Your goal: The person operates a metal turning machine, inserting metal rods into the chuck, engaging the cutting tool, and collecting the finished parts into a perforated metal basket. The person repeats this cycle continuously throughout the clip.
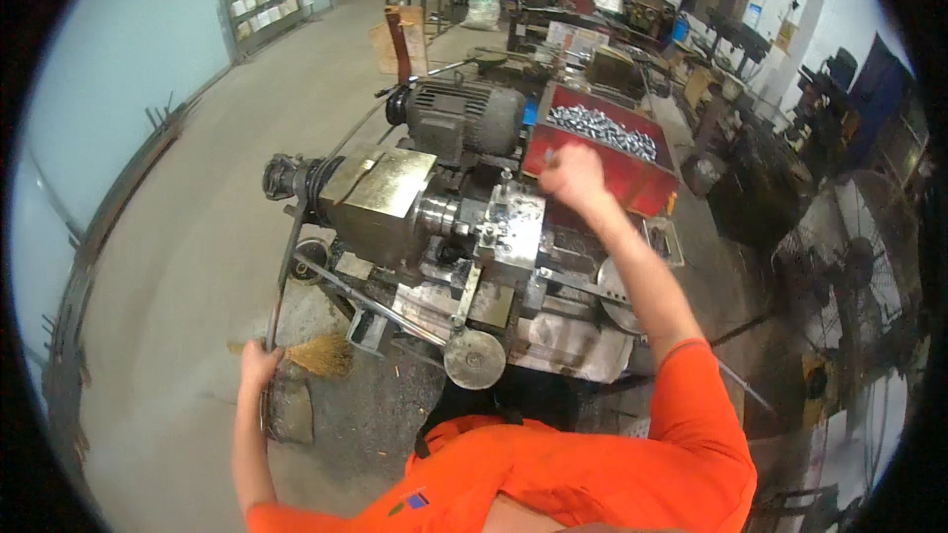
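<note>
My left hand [260, 363] is closed round a long thin metal lever [281, 291] that runs up to the left end of a lathe [390, 202]. Behind that hand lies a straw broom [321, 355]. Over the near left edge of a red metal bin [647, 188], my right hand [573, 176] is held with fingers curled together; what they hold, if anything, is too small to make out. Small shiny metal parts [602, 128] fill part of the bin. The lathe's chuck [436, 212] faces a tool block [513, 227], just left of and below my right hand.
A large electric motor [469, 118] sits behind the lathe. A round handwheel [474, 359] juts out toward my body, beside a long bar [370, 298]. At the right stands a caged fan [839, 247]. Further back are a white sack [483, 0] and cluttered benches.
</note>
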A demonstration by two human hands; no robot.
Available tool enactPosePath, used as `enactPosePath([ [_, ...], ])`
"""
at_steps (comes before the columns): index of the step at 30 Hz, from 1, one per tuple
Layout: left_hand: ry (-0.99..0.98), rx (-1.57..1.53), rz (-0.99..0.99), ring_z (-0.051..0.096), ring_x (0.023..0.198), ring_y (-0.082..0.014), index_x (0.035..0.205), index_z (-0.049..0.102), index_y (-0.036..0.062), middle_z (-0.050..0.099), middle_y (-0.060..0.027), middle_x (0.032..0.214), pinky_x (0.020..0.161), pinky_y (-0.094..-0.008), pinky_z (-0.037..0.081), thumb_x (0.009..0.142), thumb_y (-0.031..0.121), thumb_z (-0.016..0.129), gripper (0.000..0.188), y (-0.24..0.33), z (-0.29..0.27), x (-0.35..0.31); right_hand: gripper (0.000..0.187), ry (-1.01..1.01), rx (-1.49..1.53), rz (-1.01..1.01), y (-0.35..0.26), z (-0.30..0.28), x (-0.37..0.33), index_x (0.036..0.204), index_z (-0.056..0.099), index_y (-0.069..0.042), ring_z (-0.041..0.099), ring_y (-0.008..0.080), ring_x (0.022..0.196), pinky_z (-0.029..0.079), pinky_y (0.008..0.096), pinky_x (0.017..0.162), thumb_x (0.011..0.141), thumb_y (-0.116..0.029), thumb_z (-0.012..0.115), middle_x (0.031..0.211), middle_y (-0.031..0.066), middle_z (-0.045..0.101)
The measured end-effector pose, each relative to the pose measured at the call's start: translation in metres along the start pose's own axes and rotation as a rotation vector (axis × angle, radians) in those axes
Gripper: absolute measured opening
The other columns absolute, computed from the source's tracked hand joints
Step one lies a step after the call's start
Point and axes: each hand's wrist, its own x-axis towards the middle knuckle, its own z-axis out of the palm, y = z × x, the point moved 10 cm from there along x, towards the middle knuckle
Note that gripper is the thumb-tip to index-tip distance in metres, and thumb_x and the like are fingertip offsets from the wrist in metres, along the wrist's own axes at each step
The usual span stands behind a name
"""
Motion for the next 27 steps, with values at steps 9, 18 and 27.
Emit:
enactPosePath([
  [9,-0.097,-0.373,-0.008,0.053,0.043,-0.0176,0.088,0.053,-0.0076,0.054,-0.0087,0.055,0.041,-0.0312,0.045,0.074,0.013,0.064,0.027,0.026,0.012,0.006,0.044,0.256,0.429,-0.104,0.092,-0.019,-0.139,0.098,0.065,-0.007,0.055,0.034,0.102,0.044,0.0396,0.089,0.057,-0.023,0.06,0.116,0.0173,0.056],
  [18,0.019,-0.178,0.094,0.049,0.038,-0.0176,0.074,0.048,-0.0003,0.048,-0.0076,0.05,0.034,-0.0326,0.044,0.08,0.018,0.06,0.023,0.009,0.012,0.043,0.038,0.18,0.503,0.804,0.315,0.043,-0.452,0.091,0.068,-0.004,0.064,0.0291,0.082,0.05,0.0343,0.075,0.058,-0.018,0.058,0.086,0.0183,0.065],
  [27,-0.017,-0.13,-0.044,0.047,0.036,-0.0206,0.071,0.052,-0.0019,0.046,-0.0102,0.046,0.033,-0.0345,0.042,0.074,0.019,0.06,0.022,0.017,0.01,0.041,0.037,0.207,0.345,1.464,0.368,0.038,-0.735,0.091,0.069,-0.005,0.064,0.0299,0.089,0.048,0.0318,0.083,0.06,-0.022,0.058,0.092,0.0179,0.066],
])
